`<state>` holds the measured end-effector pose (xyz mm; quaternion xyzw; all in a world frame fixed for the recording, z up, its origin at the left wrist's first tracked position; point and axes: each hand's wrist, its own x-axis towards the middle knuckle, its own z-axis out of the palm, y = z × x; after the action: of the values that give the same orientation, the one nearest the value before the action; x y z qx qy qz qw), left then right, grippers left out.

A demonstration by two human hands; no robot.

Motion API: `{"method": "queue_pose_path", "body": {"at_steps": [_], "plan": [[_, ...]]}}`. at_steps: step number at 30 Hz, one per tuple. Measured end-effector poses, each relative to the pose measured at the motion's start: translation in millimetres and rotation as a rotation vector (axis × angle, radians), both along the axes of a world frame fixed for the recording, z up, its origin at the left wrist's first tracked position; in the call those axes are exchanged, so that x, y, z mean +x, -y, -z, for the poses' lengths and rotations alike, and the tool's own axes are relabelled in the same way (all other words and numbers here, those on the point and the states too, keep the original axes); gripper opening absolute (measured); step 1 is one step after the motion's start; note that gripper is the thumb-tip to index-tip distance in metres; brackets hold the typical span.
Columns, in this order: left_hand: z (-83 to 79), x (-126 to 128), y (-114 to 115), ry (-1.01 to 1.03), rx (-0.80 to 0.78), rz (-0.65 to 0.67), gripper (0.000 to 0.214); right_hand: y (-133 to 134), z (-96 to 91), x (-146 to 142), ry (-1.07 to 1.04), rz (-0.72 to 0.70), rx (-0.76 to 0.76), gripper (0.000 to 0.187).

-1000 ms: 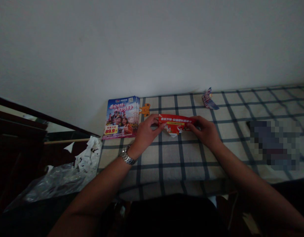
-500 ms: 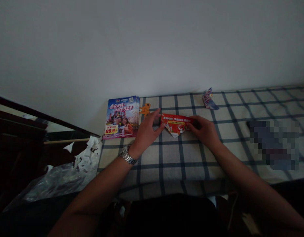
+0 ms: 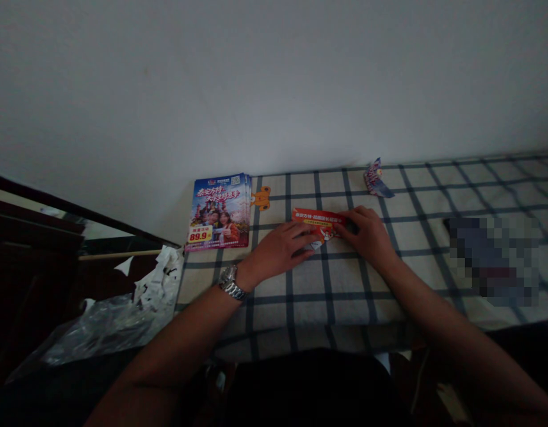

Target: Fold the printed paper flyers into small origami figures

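Observation:
A red flyer (image 3: 316, 218) with white lettering, folded to a shape with a point toward me, lies on the checked cloth. Its right end is pinched between the thumb and fingers of my right hand (image 3: 365, 234). From the left, my left hand (image 3: 280, 246) reaches over the flyer's lower left part, fingers stretched across it and thumb apart near the point. Those fingers hide part of the print. A wristwatch (image 3: 232, 281) is on my left wrist.
A stack of blue-and-pink flyers (image 3: 218, 210) lies at the left, beside an orange cartoon figure (image 3: 261, 198). By the wall stands a small folded paper piece (image 3: 377, 179). A blurred dark object (image 3: 490, 261) lies right. Paper scraps (image 3: 158, 281) and clear plastic (image 3: 105, 326) sit left of the cloth's edge.
My left hand has moved right and toward me, from the flyer's left end to over its lower part. My right hand keeps its pinch, almost unmoved.

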<state>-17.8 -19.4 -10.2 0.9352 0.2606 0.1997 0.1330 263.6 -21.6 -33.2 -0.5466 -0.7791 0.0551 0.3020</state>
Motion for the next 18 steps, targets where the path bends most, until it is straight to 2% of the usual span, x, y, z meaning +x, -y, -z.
{"method": "queue_pose_path", "body": {"at_steps": [18], "plan": [[2.7, 0.4, -1.4, 0.0, 0.002, 0.02, 0.039, 0.7, -2.5, -1.8, -0.04, 0.03, -0.05, 0.036]]}}
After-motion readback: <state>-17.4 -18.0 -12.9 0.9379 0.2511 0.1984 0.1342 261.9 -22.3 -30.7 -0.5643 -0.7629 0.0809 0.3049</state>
